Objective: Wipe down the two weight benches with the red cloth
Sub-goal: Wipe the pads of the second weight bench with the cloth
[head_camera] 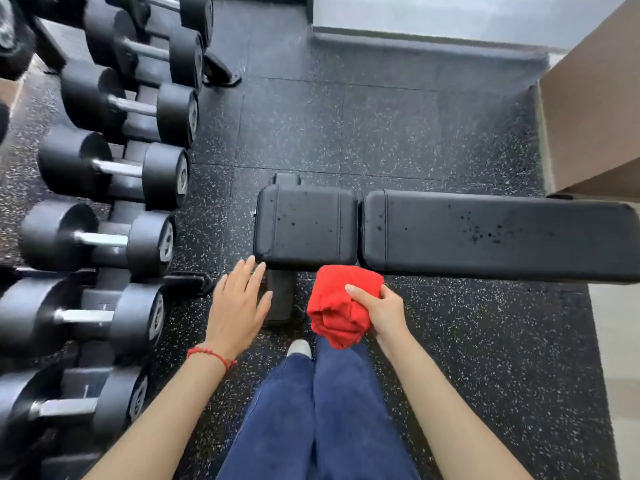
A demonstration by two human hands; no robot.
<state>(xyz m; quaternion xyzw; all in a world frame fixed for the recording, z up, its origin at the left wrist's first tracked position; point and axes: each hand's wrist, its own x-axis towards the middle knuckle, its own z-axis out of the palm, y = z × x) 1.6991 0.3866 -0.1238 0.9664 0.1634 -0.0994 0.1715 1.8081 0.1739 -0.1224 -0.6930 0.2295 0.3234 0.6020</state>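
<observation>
A black padded weight bench lies across the view in front of me, with a short seat pad (304,225) on the left and a long back pad (498,233) on the right. Both pads show small dark specks. My right hand (379,310) grips a bunched red cloth (341,303) just in front of the gap between the two pads. My left hand (239,303) is spread flat with straight fingers, its fingertips near the seat pad's front left corner. Only one bench is in view.
A rack of black dumbbells (100,168) fills the left side. A brown box or wall panel (595,109) stands at the right rear. The floor is black speckled rubber (363,126). My legs in blue trousers (311,410) are below the bench.
</observation>
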